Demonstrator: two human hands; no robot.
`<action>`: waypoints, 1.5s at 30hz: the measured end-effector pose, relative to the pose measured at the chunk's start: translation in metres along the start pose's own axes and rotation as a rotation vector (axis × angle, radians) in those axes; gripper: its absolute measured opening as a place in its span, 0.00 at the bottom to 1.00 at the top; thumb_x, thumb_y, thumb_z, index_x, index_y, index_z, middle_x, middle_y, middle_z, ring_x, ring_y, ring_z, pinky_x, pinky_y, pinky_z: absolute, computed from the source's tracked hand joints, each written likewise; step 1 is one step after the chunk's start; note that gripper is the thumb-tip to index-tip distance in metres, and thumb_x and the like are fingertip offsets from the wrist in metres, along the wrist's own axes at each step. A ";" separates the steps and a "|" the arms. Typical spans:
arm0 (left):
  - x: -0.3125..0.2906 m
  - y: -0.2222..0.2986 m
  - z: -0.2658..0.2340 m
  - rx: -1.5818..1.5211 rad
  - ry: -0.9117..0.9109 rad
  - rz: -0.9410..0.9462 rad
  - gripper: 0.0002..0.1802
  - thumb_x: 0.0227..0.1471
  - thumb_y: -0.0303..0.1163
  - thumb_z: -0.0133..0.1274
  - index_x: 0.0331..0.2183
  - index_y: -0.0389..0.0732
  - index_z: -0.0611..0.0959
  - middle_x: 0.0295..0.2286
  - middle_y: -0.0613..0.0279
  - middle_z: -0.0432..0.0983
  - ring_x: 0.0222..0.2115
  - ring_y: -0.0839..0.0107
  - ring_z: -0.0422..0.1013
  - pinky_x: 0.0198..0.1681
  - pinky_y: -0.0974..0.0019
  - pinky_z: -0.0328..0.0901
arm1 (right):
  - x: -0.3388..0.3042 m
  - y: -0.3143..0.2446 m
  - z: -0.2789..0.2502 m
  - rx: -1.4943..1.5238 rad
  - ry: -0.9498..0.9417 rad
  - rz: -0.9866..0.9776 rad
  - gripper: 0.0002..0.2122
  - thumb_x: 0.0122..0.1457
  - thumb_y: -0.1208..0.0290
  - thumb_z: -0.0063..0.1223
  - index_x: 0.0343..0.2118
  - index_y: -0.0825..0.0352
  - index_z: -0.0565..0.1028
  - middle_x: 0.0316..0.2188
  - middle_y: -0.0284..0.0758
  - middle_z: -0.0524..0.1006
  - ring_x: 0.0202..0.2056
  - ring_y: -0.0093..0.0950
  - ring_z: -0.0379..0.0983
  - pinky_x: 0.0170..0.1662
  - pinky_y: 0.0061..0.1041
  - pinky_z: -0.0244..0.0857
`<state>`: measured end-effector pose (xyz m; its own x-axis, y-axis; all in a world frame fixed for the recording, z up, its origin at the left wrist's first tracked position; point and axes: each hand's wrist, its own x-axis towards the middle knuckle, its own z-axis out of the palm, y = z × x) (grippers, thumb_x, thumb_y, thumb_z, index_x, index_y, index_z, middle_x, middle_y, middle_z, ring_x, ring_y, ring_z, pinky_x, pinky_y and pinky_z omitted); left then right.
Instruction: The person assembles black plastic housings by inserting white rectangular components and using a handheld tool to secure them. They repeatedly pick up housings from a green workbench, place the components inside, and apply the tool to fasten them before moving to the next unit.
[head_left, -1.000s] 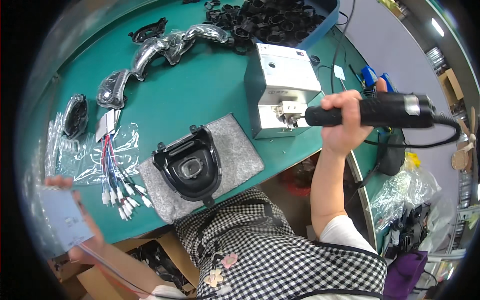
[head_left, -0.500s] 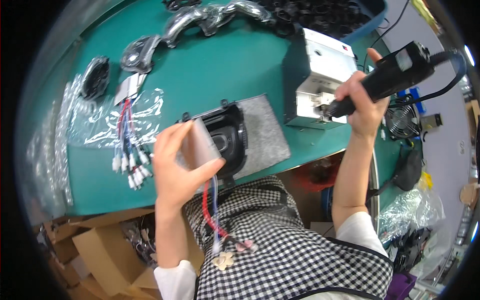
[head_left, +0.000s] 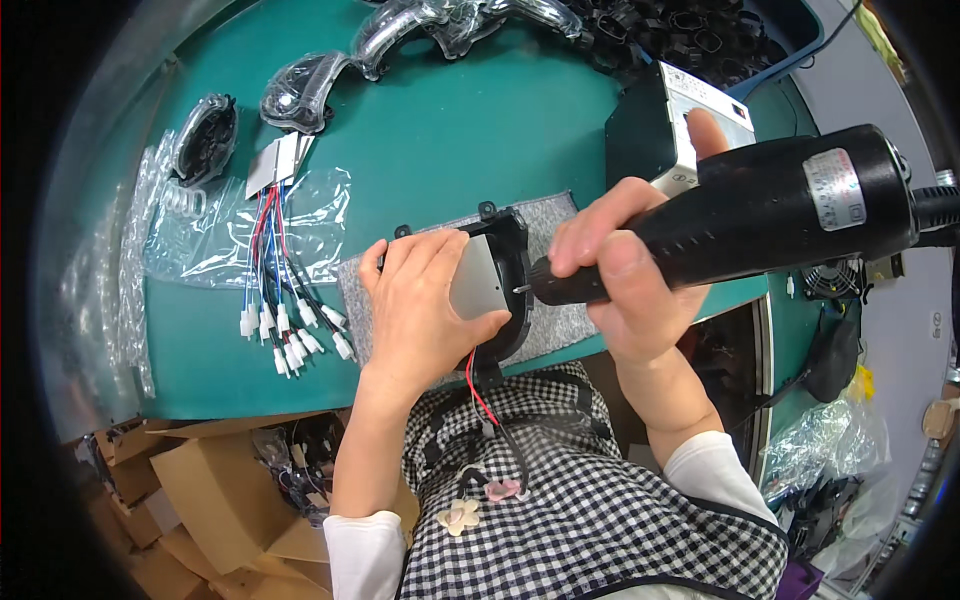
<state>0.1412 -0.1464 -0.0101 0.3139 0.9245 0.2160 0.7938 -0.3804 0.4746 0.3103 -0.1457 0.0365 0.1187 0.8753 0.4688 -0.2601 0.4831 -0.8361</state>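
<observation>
My left hand [head_left: 415, 300] grips a flat pale-grey metal plate [head_left: 478, 278], which sits in the black plastic housing [head_left: 513, 245]. Red and dark wires [head_left: 480, 393] run from under the plate toward my apron. The housing lies on a grey felt mat [head_left: 553, 320]. In my right hand [head_left: 640, 270] is a black corded electric screwdriver [head_left: 770, 200], held nearly level. Its bit points left and is close to the plate's right edge, near a small hole; whether it touches, I cannot tell.
A silver and black box-shaped machine [head_left: 650, 125] stands behind the screwdriver. Wired plates with white connectors [head_left: 290, 330] lie on plastic film at the left. Clear lamp housings [head_left: 400, 35] line the back, beside a blue bin [head_left: 790, 65] of black parts. Cardboard boxes [head_left: 215, 510] are below.
The screwdriver has come away from the machine, moving left and down to the housing. My left hand has lowered the plate from a tilted position into the housing.
</observation>
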 end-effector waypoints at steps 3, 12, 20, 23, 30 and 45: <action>0.001 -0.001 -0.002 -0.024 -0.029 -0.005 0.39 0.22 0.37 0.70 0.43 0.37 0.77 0.41 0.60 0.74 0.46 0.63 0.65 0.56 0.51 0.47 | 0.002 0.013 0.001 -0.085 -0.041 -0.007 0.39 0.55 0.71 0.54 0.62 0.69 0.39 0.21 0.37 0.70 0.21 0.25 0.69 0.29 0.27 0.68; 0.000 -0.003 0.003 -0.065 -0.013 -0.008 0.38 0.21 0.38 0.70 0.42 0.41 0.78 0.39 0.64 0.74 0.43 0.65 0.67 0.56 0.50 0.47 | 0.009 0.038 0.005 0.006 -0.175 0.124 0.36 0.49 0.75 0.57 0.57 0.73 0.47 0.19 0.38 0.72 0.20 0.26 0.70 0.25 0.23 0.67; -0.001 -0.007 0.009 -0.020 0.004 0.055 0.38 0.22 0.38 0.69 0.42 0.39 0.76 0.41 0.61 0.73 0.45 0.63 0.66 0.58 0.50 0.45 | -0.002 0.035 0.002 0.009 -0.153 0.098 0.34 0.51 0.76 0.52 0.57 0.73 0.45 0.18 0.38 0.71 0.17 0.26 0.69 0.24 0.26 0.69; -0.006 -0.010 0.009 0.033 -0.058 0.049 0.43 0.29 0.42 0.65 0.49 0.40 0.69 0.46 0.56 0.67 0.50 0.59 0.60 0.60 0.47 0.40 | 0.001 0.011 -0.008 -0.011 0.098 -0.091 0.34 0.51 0.76 0.50 0.57 0.74 0.44 0.18 0.38 0.71 0.16 0.26 0.69 0.24 0.27 0.70; -0.012 -0.017 0.018 0.107 -0.069 0.104 0.46 0.36 0.51 0.59 0.54 0.41 0.62 0.49 0.55 0.61 0.53 0.57 0.55 0.61 0.45 0.35 | 0.015 -0.041 -0.108 -0.294 0.400 -0.448 0.28 0.52 0.80 0.49 0.55 0.73 0.52 0.18 0.36 0.71 0.18 0.25 0.70 0.27 0.25 0.68; -0.037 -0.050 0.015 -0.062 0.112 -0.033 0.47 0.32 0.59 0.61 0.53 0.46 0.71 0.58 0.51 0.52 0.61 0.50 0.43 0.61 0.42 0.32 | -0.013 -0.021 -0.011 0.003 0.048 -0.267 0.37 0.55 0.72 0.51 0.60 0.70 0.39 0.19 0.36 0.70 0.18 0.27 0.68 0.27 0.30 0.69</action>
<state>0.0978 -0.1608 -0.0550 0.2251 0.9295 0.2921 0.7681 -0.3537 0.5337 0.3248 -0.1669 0.0450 0.2286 0.7170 0.6585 -0.2168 0.6969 -0.6836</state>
